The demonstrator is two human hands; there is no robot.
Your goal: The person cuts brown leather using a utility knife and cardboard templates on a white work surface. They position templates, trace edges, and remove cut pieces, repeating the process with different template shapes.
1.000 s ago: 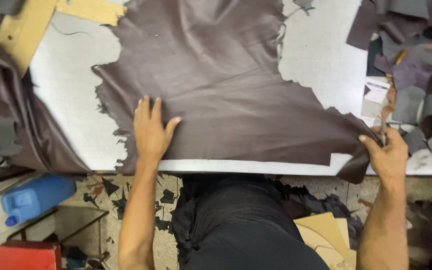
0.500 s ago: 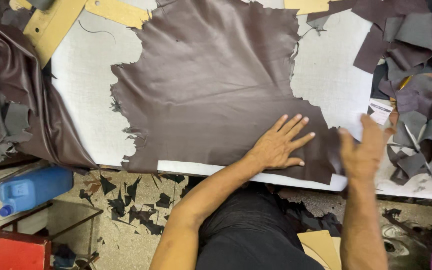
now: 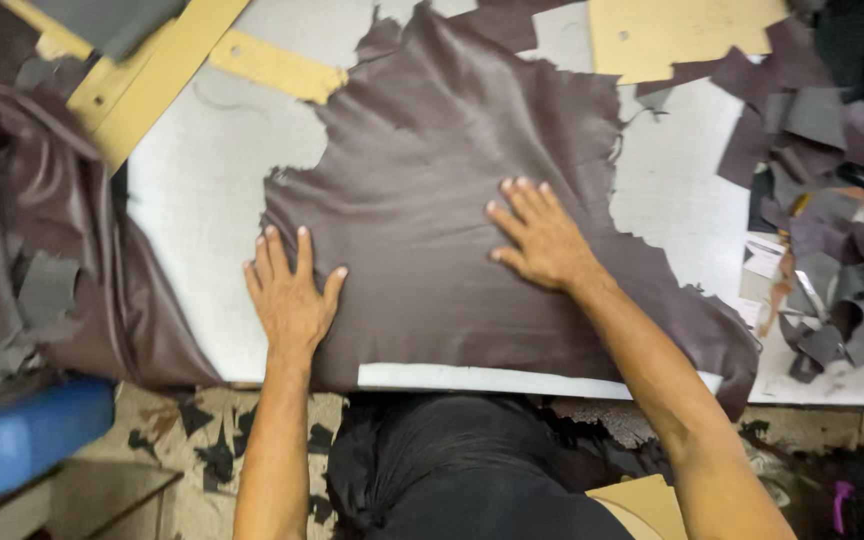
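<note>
A large dark brown leather hide [image 3: 452, 150] with ragged edges lies spread on a pale grey cutting table [image 3: 202, 200]. My left hand [image 3: 290, 295] rests flat on the hide's lower left edge, fingers apart. Flat on the middle of the hide lies my right hand [image 3: 542, 235], fingers spread and pointing up-left. Neither hand holds anything. The hide's near edge hangs slightly over the table's front.
Tan cardboard patterns [image 3: 142, 85] lie at the back left, another [image 3: 682, 35] at the back right. A heap of leather scraps [image 3: 832, 200] fills the right side. More brown leather [image 3: 42, 250] drapes off the left. A blue container [image 3: 22, 435] and offcuts sit on the floor.
My right hand left the hide's right corner and moved to its middle. My left hand shifted back to the hide's lower left edge. The view moved closer.
</note>
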